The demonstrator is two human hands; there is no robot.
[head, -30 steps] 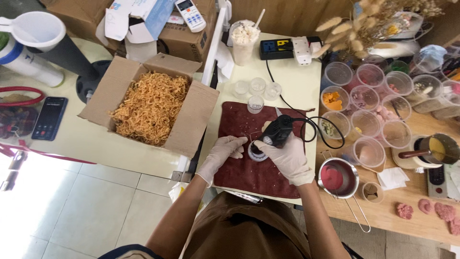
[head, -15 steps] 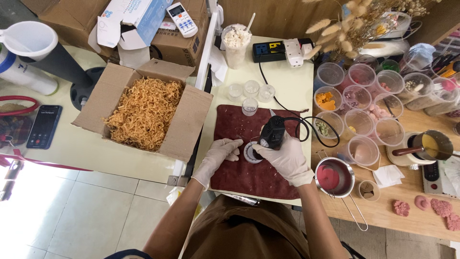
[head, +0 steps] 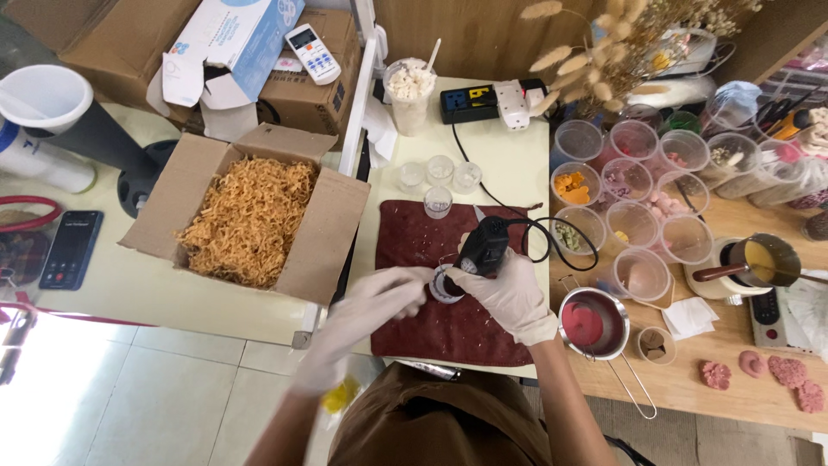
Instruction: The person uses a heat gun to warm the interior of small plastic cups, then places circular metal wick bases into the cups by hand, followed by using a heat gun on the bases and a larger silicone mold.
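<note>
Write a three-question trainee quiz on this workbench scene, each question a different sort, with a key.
1. True or false: the right hand grips a black corded tool.
2. What lies under both hands? A) dark red mat B) newspaper C) metal tray
3. Fill in: the open cardboard box holds shredded ____ filler.

Key:
1. True; its tip points at the small round jar beside the left hand.
2. A
3. paper

A pale counter [head: 129, 293] stands over a tiled floor [head: 129, 397] lit bright at the left, beside a wooden wall [head: 466, 34]
</note>
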